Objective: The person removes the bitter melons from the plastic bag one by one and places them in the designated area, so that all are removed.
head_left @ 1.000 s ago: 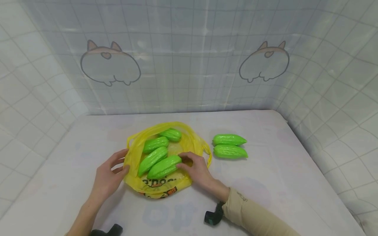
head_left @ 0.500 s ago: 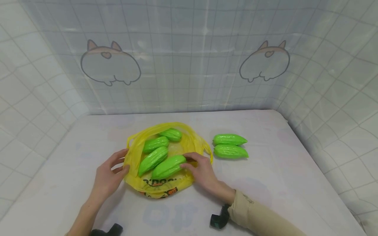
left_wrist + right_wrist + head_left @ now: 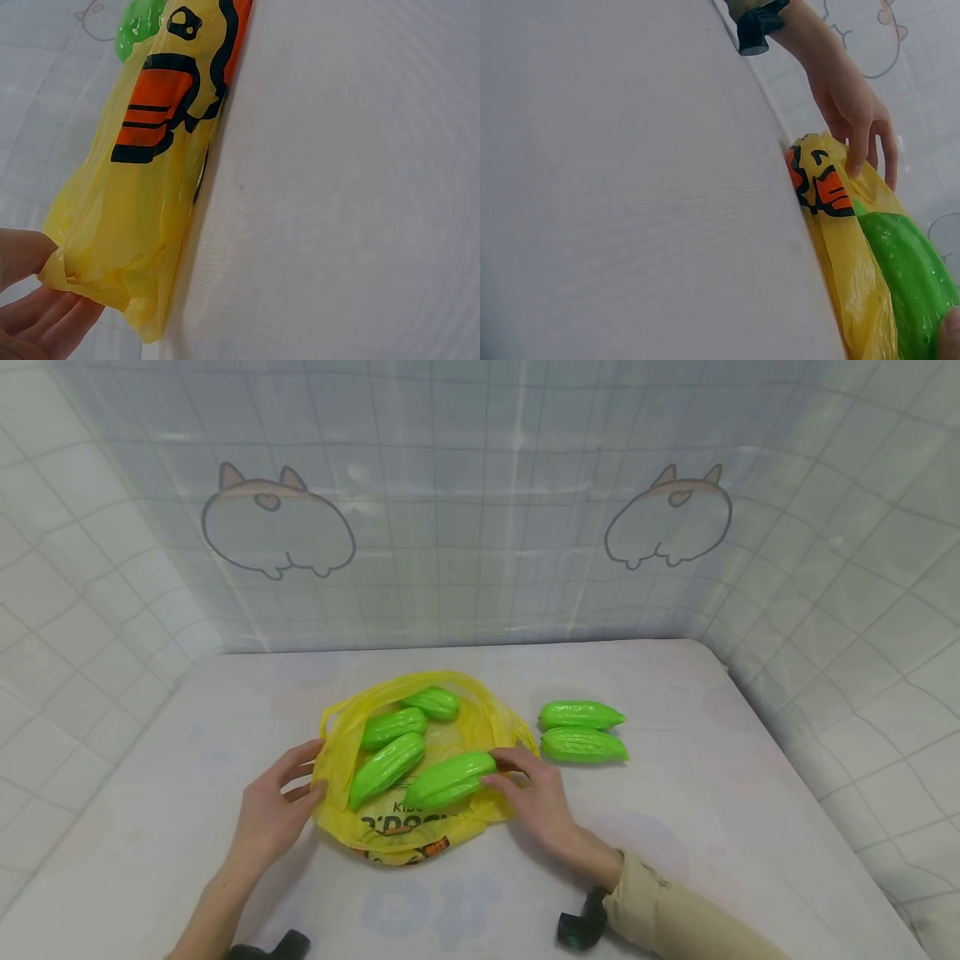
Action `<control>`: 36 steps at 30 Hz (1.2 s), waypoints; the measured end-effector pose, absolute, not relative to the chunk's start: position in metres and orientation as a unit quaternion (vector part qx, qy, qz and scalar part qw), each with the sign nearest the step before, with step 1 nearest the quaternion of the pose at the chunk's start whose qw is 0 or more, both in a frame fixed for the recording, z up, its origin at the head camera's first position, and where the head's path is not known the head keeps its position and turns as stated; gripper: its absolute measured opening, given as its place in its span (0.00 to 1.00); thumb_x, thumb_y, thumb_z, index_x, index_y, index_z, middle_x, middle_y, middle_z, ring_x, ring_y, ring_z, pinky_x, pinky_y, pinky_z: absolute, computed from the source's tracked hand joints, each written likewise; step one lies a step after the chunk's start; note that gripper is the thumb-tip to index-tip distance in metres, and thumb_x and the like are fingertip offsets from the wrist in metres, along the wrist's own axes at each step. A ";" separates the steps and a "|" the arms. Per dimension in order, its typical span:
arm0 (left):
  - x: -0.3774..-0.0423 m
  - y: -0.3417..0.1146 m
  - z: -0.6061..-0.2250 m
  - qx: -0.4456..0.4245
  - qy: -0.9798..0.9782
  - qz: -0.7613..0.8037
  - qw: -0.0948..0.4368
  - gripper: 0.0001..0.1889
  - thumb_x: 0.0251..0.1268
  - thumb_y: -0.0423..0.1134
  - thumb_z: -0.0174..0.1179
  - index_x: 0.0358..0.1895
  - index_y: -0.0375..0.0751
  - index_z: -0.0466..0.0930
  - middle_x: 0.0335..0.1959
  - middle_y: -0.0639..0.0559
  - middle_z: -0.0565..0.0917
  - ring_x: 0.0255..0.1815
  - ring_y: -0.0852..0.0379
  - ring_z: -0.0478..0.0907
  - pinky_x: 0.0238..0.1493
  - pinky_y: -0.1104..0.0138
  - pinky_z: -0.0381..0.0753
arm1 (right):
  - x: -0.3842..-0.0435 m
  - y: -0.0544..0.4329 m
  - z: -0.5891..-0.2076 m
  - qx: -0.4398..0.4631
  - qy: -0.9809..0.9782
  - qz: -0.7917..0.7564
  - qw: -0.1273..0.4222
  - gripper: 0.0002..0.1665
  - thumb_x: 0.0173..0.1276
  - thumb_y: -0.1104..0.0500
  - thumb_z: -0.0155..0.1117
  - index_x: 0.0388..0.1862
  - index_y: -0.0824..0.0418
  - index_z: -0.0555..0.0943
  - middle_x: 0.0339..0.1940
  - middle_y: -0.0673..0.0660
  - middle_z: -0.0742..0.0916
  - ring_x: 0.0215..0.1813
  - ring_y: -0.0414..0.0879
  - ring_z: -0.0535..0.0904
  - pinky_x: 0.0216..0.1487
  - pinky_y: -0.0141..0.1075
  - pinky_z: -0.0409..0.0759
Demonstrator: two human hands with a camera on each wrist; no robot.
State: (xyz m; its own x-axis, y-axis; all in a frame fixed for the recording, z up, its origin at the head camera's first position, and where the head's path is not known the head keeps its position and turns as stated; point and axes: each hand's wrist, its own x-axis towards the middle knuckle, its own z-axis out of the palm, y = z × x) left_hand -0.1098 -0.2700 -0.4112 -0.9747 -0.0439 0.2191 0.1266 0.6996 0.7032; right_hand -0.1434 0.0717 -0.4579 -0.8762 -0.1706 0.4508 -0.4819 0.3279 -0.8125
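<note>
A yellow plastic bag [image 3: 337,772] lies with its mouth spread wide on the table. My left hand [image 3: 276,810] pinches the bag's left edge between thumb and fingers, as the left wrist view shows too. With thumb and fingertips, my right hand [image 3: 536,797] grips one end of a bright green bitter melon [image 3: 448,782] at the right side of the bag's mouth. Three more bitter melons lie inside the bag: one at the left [image 3: 387,770], one behind it [image 3: 393,727] and one at the back [image 3: 435,702]. The right fingers are mostly out of the right wrist view.
Two bitter melons lie side by side right of the bag, one behind [image 3: 581,715] and one in front [image 3: 584,746]. A pale cloth covers the table [image 3: 675,827]. Tile-patterned curtains [image 3: 480,527] hang at the back and both sides.
My right hand has drawn its bitter melon to the right, away from the melons at the left of the bag. The left hand stays on the bag's edge.
</note>
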 end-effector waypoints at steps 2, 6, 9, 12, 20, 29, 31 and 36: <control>-0.110 -0.270 -0.412 -0.022 -0.915 -0.387 0.110 0.29 0.67 0.28 0.58 0.72 0.42 0.68 0.68 0.39 0.75 0.59 0.41 0.77 0.45 0.93 0.72 | -0.143 0.075 -0.458 0.199 -0.802 0.544 0.148 0.20 0.60 0.60 0.74 0.52 0.57 0.85 0.47 0.51 0.89 0.48 0.47 0.87 0.51 0.41 0.88; -0.110 -0.271 -0.412 -0.021 -0.916 -0.386 0.109 0.29 0.67 0.28 0.58 0.72 0.42 0.68 0.68 0.39 0.75 0.59 0.41 0.77 0.45 0.93 0.71 | -0.141 0.081 -0.459 0.196 -0.798 0.546 0.164 0.20 0.60 0.59 0.74 0.53 0.55 0.85 0.49 0.51 0.89 0.48 0.46 0.87 0.50 0.40 0.88; -0.111 -0.271 -0.412 -0.020 -0.916 -0.385 0.109 0.29 0.67 0.29 0.58 0.72 0.43 0.68 0.68 0.40 0.75 0.59 0.41 0.77 0.45 0.93 0.72 | -0.141 0.086 -0.461 0.202 -0.791 0.547 0.184 0.21 0.60 0.60 0.75 0.53 0.57 0.85 0.50 0.53 0.89 0.47 0.47 0.87 0.48 0.41 0.89; -0.111 -0.271 -0.412 -0.018 -0.917 -0.384 0.109 0.29 0.67 0.29 0.58 0.72 0.43 0.68 0.68 0.40 0.75 0.60 0.41 0.77 0.45 0.93 0.72 | -0.140 0.091 -0.462 0.207 -0.787 0.545 0.202 0.22 0.58 0.62 0.75 0.53 0.60 0.85 0.49 0.54 0.90 0.46 0.48 0.87 0.48 0.41 0.89; -0.110 -0.270 -0.411 -0.018 -0.916 -0.384 0.109 0.29 0.68 0.29 0.58 0.72 0.43 0.68 0.68 0.39 0.74 0.60 0.40 0.77 0.45 0.92 0.72 | -0.138 0.107 -0.462 0.190 -0.786 0.549 0.212 0.22 0.58 0.64 0.75 0.53 0.59 0.85 0.48 0.52 0.89 0.48 0.45 0.86 0.53 0.39 0.87; -0.110 -0.270 -0.411 -0.015 -0.916 -0.386 0.107 0.29 0.68 0.29 0.58 0.72 0.43 0.68 0.68 0.39 0.74 0.60 0.41 0.77 0.45 0.92 0.72 | -0.132 0.124 -0.462 0.161 -0.793 0.549 0.208 0.22 0.60 0.65 0.73 0.54 0.58 0.84 0.50 0.52 0.89 0.50 0.46 0.86 0.58 0.39 0.84; -0.110 -0.270 -0.410 -0.014 -0.916 -0.387 0.107 0.29 0.68 0.29 0.58 0.72 0.43 0.68 0.68 0.39 0.74 0.60 0.41 0.77 0.45 0.92 0.72 | -0.130 0.126 -0.460 0.154 -0.796 0.547 0.209 0.22 0.59 0.66 0.73 0.54 0.58 0.84 0.50 0.53 0.89 0.50 0.46 0.86 0.59 0.39 0.84; -0.110 -0.270 -0.410 -0.011 -0.917 -0.386 0.104 0.29 0.68 0.29 0.58 0.72 0.43 0.68 0.68 0.40 0.74 0.60 0.41 0.77 0.45 0.92 0.73 | -0.121 0.132 -0.449 0.140 -0.803 0.536 0.222 0.22 0.57 0.72 0.73 0.52 0.65 0.84 0.48 0.58 0.89 0.49 0.49 0.86 0.59 0.40 0.84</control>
